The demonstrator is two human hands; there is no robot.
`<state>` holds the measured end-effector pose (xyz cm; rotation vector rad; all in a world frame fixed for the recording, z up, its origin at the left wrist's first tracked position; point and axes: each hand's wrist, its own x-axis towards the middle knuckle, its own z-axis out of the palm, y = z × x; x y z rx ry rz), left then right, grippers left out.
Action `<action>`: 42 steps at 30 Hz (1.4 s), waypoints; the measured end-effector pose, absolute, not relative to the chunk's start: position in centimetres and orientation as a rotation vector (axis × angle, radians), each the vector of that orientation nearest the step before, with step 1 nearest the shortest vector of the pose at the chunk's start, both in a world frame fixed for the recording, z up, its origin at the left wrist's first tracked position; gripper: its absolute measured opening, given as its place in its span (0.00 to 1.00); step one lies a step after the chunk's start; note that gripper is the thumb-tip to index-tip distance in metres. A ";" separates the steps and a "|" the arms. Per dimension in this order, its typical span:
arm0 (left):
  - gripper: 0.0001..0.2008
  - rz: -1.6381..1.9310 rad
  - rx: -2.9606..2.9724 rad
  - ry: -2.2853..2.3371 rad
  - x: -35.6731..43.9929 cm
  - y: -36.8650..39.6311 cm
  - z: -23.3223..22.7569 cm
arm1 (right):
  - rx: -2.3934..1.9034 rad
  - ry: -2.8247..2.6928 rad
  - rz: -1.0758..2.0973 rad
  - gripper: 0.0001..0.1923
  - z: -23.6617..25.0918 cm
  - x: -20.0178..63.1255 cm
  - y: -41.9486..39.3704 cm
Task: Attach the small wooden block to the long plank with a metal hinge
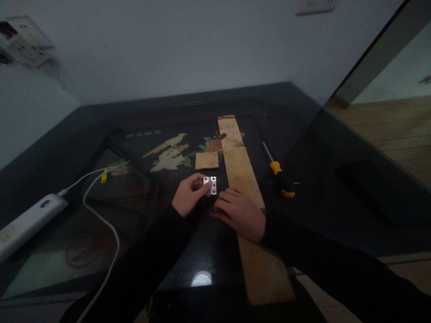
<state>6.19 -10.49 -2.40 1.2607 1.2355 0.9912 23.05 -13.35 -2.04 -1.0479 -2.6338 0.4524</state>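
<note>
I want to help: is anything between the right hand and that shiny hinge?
Nothing visible is: the right hand is close beside the hinge, which the left hand holds from its other side.

White power strip [33, 224], pale cable [118, 244] and wall sockets [30, 36] at left.

- Your left forearm [151, 253], dark-sleeved, runs from near left toward the middle.
- Your left hand [188, 194]: thumb and fingers in a pinch, pointing right.
- Your right forearm [319, 258], dark-sleeved, enters from near right, at a shallower slant.
- Your right hand [240, 213]: back up, fingers bent, pointing left.
- Hands near each other, not touching; right slightly nearer you.
</note>
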 end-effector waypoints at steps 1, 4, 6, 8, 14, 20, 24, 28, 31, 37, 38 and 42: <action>0.12 1.008 1.257 1.239 6.1 -10.4 -2.5 | -1.041 -2.600 0.517 0.08 -1.8 23.2 -13.4; 0.13 1.031 1.254 1.259 5.8 -10.3 -2.9 | -1.042 -2.394 0.819 0.08 -0.7 24.4 -13.4; 0.14 1.023 1.249 1.267 5.9 -10.1 -3.0 | -1.087 -2.218 0.982 0.09 0.0 25.4 -13.1; 0.14 0.996 1.255 1.264 6.4 -9.7 -3.0 | -1.155 -2.066 1.056 0.08 0.5 26.6 -12.4; 0.10 0.838 1.252 1.190 9.1 -6.9 -2.4 | -1.244 -1.789 1.040 0.11 0.0 29.0 -8.9; 0.10 0.623 1.208 1.218 10.1 -4.6 -2.7 | -1.288 -1.727 0.928 0.14 -1.7 28.7 -7.7; 0.10 0.540 1.471 1.316 10.1 -4.7 -3.0 | -1.305 -1.709 0.857 0.11 -2.6 28.6 -7.7; 0.13 0.545 1.926 1.528 9.9 -5.0 -2.7 | -1.330 -1.681 0.831 0.10 -3.2 28.8 -7.5; 0.15 0.505 2.085 1.650 9.9 -5.3 -2.2 | -1.344 -1.673 0.867 0.11 -3.6 28.8 -7.4; 0.10 0.434 2.146 1.653 10.1 -5.4 -2.0 | -1.353 -1.649 0.906 0.12 -3.7 28.7 -7.6; 0.09 0.435 2.159 1.627 10.1 -5.4 -2.1 | -1.355 -1.647 0.906 0.12 -3.7 28.7 -7.6; 0.09 0.433 2.210 1.586 10.2 -5.2 -2.5 | -1.363 -1.615 0.893 0.12 -3.7 28.8 -7.6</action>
